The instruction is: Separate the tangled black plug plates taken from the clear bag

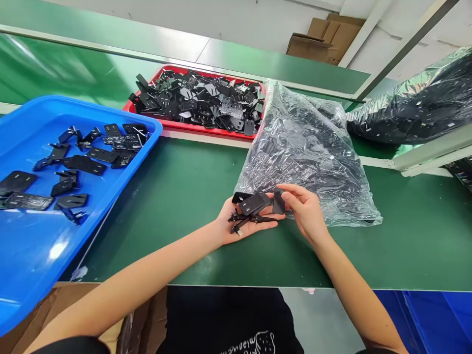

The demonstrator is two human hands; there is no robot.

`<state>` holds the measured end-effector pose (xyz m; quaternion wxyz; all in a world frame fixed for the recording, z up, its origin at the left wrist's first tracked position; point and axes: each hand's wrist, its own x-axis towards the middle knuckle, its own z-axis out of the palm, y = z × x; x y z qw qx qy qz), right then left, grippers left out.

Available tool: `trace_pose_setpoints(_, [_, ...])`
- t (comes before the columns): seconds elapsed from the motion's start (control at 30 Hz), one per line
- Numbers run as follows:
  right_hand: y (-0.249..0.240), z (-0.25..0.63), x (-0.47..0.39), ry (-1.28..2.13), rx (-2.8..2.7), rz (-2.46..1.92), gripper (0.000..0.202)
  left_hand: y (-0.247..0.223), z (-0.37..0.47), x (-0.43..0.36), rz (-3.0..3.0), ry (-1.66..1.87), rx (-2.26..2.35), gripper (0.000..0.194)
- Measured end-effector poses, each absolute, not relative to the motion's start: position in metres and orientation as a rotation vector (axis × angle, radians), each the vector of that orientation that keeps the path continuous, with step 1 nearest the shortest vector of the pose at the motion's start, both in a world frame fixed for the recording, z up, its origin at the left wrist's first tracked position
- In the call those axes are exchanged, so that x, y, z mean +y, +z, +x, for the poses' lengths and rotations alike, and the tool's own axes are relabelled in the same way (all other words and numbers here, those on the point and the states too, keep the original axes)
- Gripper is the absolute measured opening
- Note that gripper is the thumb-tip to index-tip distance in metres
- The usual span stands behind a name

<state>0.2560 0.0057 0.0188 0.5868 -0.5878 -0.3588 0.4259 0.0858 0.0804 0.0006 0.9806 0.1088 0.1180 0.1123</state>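
Palm up over the green table, my left hand (226, 227) holds a small pile of black plastic parts (252, 204). My right hand (304, 209) pinches one flat black part (279, 201) between thumb and fingers, right beside the pile. Just behind both hands lies a clear plastic bag (302, 147) full of black parts. A red tray (210, 129) heaped with similar black parts stands at the back. On the left, a blue tray (106, 115) holds several scattered black parts.
The green table (184, 182) has a metal frame post (405, 49) at the back right. Another filled plastic bag (416, 105) sits at the right. A cardboard box (326, 42) is behind the table. Blue containers (435, 314) show below the front edge.
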Motion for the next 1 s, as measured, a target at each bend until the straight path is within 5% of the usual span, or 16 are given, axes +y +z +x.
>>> trace_pose_setpoints(1.0, [0.02, 0.257, 0.007, 1.134, -0.74, -1.312, 0.026, 0.014, 0.089, 0.087, 0.18, 0.316, 0.435, 0.039])
